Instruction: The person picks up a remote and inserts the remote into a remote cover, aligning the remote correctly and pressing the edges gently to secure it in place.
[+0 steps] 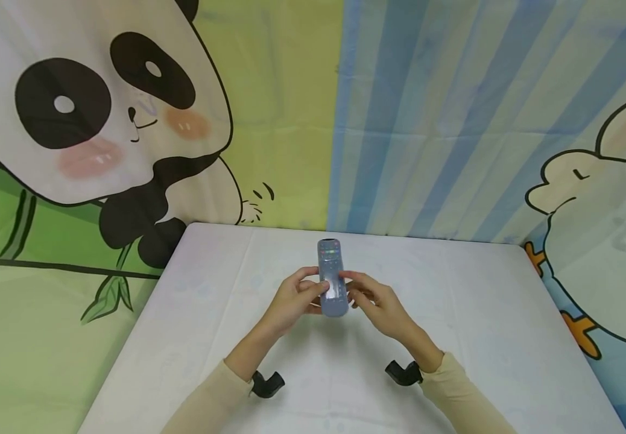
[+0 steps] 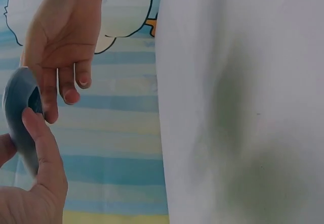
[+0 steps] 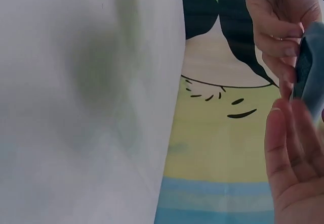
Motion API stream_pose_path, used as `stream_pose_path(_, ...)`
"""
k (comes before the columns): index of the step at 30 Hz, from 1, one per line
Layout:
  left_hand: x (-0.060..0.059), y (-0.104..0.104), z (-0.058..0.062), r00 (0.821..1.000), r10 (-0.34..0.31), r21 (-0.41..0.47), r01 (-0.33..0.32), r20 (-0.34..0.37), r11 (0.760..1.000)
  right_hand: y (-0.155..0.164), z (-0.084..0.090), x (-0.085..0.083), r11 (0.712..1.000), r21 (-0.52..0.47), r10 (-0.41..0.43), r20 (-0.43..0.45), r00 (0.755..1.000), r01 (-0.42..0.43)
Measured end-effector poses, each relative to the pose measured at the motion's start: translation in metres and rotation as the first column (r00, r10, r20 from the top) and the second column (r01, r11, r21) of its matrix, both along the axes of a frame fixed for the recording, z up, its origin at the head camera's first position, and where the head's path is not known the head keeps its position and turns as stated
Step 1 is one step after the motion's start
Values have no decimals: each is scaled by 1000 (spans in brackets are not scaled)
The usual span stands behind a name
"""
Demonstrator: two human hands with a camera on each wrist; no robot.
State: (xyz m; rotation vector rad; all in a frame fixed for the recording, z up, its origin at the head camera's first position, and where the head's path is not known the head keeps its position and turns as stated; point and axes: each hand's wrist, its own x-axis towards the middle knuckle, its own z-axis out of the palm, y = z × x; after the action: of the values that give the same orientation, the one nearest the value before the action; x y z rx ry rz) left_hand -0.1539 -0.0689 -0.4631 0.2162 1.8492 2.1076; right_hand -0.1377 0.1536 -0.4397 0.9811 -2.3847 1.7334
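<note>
A remote control (image 1: 332, 278) in a bluish translucent cover is held up above the white table, its button side facing the head camera. My left hand (image 1: 294, 298) grips its left side, the thumb lying on the front and the other fingers at the edge and behind. My right hand (image 1: 380, 304) is at the other side, with its index finger touching the right edge and the remaining fingers loosely bent. From the left wrist view, the remote control (image 2: 21, 113) appears edge-on. In the right wrist view, the right hand's fingers (image 3: 277, 138) are fairly straight beside the remote control.
The white table (image 1: 226, 271) extends beneath both hands. Behind it hangs a curtain (image 1: 286, 120) printed with a panda and stripes. Black curved wrist pieces (image 1: 268, 384) stick out beside both sleeves, low over the table.
</note>
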Motion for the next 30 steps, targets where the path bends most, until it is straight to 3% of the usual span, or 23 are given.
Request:
stream_pose_path(3, 1, 2, -2, 998, -8, -61, 5, -60, 998, 1, -13, -6, 996, -51, -65, 146, 987, 73)
stream_pose_path(6, 1, 4, -5, 995, -29, -107, 19, -95, 994, 0, -24, -10, 990, -68, -103, 226, 969, 121)
stream_pose_path(11, 2, 7, -8, 992, -29, -123, 13, -124, 992, -1, -31, -9, 986, -72, -131, 246, 960, 153)
stream_pose_path(18, -2, 13, -9, 978, 36, -221, -83, -207, 972, -3, -29, -12, 979, -73, -166, 256, 952, 191)
stream_pose_path(24, -24, 22, -14, 964, 87, -299, -163, -252, 940, -5, -37, -33, 958, 4, -276, 288, 917, 287)
stream_pose_path(30, -53, 28, -36, 975, 27, -391, -114, -221, 913, -5, -58, -58, 937, 94, -350, 312, 883, 338)
